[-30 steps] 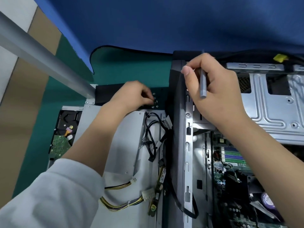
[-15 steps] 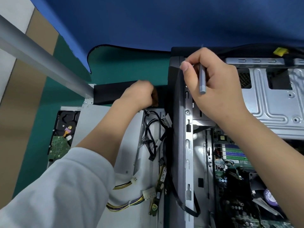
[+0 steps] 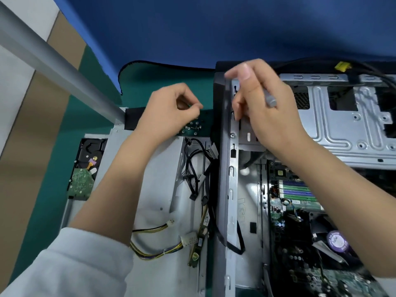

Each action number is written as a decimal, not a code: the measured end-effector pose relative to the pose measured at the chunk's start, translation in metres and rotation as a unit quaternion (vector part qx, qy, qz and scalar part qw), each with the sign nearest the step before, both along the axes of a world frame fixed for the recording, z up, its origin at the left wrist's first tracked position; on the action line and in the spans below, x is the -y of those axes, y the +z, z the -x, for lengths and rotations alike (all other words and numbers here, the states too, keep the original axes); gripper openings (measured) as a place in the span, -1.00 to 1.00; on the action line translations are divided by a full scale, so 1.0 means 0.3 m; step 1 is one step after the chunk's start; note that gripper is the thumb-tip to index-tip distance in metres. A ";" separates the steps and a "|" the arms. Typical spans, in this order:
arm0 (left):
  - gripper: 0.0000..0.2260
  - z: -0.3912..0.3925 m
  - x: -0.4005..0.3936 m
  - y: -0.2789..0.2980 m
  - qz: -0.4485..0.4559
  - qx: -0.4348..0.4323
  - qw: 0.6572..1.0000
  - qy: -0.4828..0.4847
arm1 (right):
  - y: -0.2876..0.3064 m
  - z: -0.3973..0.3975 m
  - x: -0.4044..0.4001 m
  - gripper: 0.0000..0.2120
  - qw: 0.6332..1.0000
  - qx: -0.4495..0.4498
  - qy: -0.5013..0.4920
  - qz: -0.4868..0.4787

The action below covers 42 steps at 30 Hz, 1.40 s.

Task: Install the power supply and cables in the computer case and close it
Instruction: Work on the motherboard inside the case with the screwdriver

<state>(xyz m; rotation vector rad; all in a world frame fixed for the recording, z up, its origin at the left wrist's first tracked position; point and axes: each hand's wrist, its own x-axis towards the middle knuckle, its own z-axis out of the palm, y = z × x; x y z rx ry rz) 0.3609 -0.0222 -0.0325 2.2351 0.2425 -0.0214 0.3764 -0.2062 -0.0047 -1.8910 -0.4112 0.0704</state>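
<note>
Green matting covers the worktop (image 3: 150, 78). At left, a hard drive (image 3: 85, 168) lies beside a grey panel (image 3: 154, 189) strewn with loose cables (image 3: 192, 168). The left hand (image 3: 169, 112) pinches something small, seemingly a screw, above a screw cluster (image 3: 191, 127), presumably kept there for reach. The right hand (image 3: 265, 108) grips a grey screwdriver (image 3: 270, 99) at the computer case (image 3: 342, 129) edge, probably for fastening. No power supply is identifiable; the case stands open.

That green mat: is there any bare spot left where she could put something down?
Yes: the green mat is bare behind the left hand, between the blue wall and computer case. Nearer, the hard drive and loose cables crowd it.
</note>
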 end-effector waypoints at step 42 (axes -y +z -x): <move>-0.92 0.337 0.823 0.047 0.488 -0.167 0.854 0.073 | -0.029 0.366 0.747 -0.94 0.947 -0.177 -0.093 -0.253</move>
